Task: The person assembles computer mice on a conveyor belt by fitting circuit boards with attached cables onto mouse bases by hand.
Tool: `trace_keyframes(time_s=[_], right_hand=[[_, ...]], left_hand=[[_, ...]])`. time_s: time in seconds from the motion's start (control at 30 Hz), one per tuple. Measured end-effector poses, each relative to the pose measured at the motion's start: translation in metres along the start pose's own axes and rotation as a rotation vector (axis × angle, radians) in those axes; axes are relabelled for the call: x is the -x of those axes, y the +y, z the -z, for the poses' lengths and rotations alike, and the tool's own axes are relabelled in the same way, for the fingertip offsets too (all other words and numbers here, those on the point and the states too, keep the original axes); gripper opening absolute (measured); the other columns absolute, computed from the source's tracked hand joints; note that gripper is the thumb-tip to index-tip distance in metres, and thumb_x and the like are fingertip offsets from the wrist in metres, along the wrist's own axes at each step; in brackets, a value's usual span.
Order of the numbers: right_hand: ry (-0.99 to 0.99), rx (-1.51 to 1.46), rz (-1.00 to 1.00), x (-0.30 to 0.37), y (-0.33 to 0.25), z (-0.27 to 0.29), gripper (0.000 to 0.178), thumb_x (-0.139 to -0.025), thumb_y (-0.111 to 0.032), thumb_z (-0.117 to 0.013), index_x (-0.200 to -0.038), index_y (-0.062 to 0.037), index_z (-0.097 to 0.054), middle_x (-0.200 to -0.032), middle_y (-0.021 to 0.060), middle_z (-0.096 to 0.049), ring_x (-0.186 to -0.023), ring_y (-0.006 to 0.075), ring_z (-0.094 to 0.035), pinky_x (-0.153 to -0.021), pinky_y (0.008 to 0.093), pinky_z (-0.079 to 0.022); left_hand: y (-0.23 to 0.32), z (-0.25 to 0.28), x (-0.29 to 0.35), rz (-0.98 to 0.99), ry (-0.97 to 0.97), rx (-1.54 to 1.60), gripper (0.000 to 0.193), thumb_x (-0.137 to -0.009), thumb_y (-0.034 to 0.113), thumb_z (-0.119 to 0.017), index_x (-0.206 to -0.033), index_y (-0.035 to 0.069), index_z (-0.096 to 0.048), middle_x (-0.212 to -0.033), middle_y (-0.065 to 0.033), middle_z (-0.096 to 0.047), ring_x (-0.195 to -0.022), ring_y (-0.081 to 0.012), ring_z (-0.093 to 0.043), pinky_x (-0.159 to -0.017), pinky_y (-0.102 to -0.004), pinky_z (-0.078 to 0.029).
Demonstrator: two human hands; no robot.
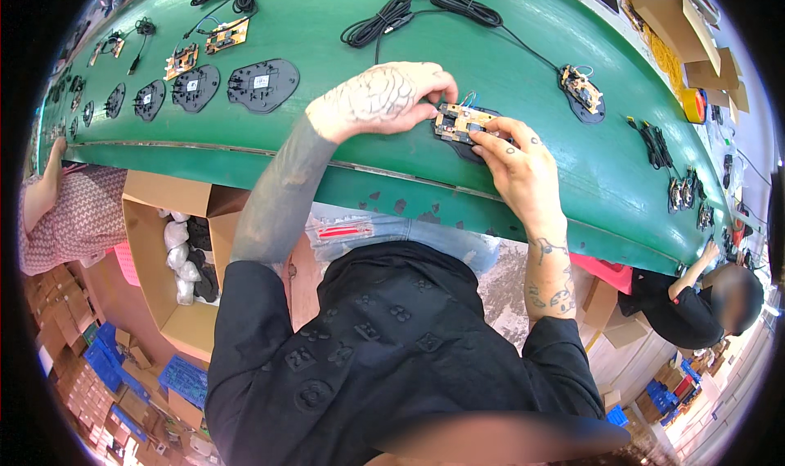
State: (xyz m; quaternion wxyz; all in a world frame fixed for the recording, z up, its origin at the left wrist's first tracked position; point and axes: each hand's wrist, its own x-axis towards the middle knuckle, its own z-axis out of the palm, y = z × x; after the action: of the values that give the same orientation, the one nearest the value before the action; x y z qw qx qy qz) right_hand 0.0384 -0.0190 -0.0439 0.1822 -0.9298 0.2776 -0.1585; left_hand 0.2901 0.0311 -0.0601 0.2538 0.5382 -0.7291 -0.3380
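Note:
An orange-brown circuit board (458, 125) with black parts and thin wires lies over a black mouse base (466, 150) on the green work surface. My right hand (523, 168) grips the board's right side between thumb and fingers. At its upper left corner, my left hand (384, 98) is closed with thumb and forefinger together. What they pinch, if anything, is hidden. A black coiled cable (388, 20) lies beyond my left hand, its lead running down behind it. To the right, another board (581, 90) with its cable sits on a black mouse base.
Several black mouse bases (263, 85) line the left of the green conveyor belt (327, 0), with loose boards (226, 36) behind them. More cabled boards (687, 190) lie at right. An open carton (159, 253) stands below left. Co-workers (695, 306) are on both sides.

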Motion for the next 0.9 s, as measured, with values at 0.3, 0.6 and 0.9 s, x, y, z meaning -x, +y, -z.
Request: trace_keyframes(time_s=[0.3,0.6,0.9], right_hand=[[0.046,0.022,0.096,0.000,0.011,0.004,0.025,-0.076,-0.013,-0.078,-0.100,-0.0185,-0.076,-0.104,0.0014,-0.066,-0.097,0.0237,-0.064,-0.086,0.0380,-0.053],[-0.009,0.022,0.191,0.008,0.030,0.000,0.035,-0.077,-0.005,-0.072,-0.110,-0.0163,-0.073,-0.127,0.0030,-0.066,-0.117,0.0238,-0.061,-0.092,0.0390,-0.051],[-0.037,0.078,0.202,0.013,0.032,-0.004,0.038,-0.076,-0.006,-0.072,-0.112,-0.0197,-0.073,-0.128,0.0013,-0.066,-0.118,0.0214,-0.060,-0.090,0.0367,-0.051]], left_hand=[[0.028,-0.035,0.027,-0.061,0.319,-0.407,0.039,-0.085,0.018,-0.071,-0.122,0.010,-0.065,-0.107,-0.0041,-0.061,-0.094,-0.0226,-0.060,-0.082,-0.0362,-0.048],[0.034,-0.042,0.022,0.024,0.321,-0.434,0.037,-0.087,0.032,-0.070,-0.117,0.009,-0.068,-0.105,-0.0021,-0.060,-0.100,-0.0198,-0.057,-0.083,-0.0349,-0.046],[0.040,-0.045,0.022,0.064,0.326,-0.452,0.037,-0.082,0.028,-0.075,-0.116,0.012,-0.069,-0.105,-0.0015,-0.060,-0.095,-0.0207,-0.060,-0.080,-0.0348,-0.048]])
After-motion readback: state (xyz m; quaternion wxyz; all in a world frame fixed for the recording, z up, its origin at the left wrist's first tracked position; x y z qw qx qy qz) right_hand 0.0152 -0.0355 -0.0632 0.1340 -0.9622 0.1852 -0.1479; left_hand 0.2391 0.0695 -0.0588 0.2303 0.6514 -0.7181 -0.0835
